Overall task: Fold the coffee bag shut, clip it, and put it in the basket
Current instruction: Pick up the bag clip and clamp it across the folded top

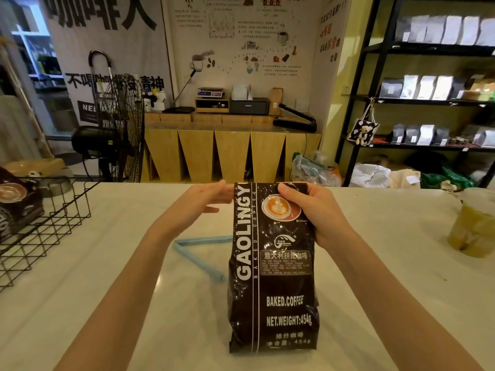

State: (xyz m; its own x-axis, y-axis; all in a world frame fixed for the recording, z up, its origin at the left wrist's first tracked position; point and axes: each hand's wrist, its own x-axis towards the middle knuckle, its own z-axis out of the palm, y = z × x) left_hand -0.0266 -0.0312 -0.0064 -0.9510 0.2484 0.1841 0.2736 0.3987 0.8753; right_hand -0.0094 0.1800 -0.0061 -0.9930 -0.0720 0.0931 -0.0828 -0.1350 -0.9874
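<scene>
While pinching: right hand (313, 212) clamps the coffee bag (273, 266) top corner, the bag upright on the counter (134, 303).
Left hand (206, 200): open, flat at the far top edge, gripping nothing.
Fold: probably press flat, roll squarely down.
Clip (198, 254): lies open beside the bag.
Basket (45, 223): far left.

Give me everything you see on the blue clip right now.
The blue clip is a long, thin, pale blue plastic bag clip, lying open in a V on the white counter, hinge toward the left. It sits left of and behind the coffee bag, which hides one arm's end. Neither hand touches it.
</scene>
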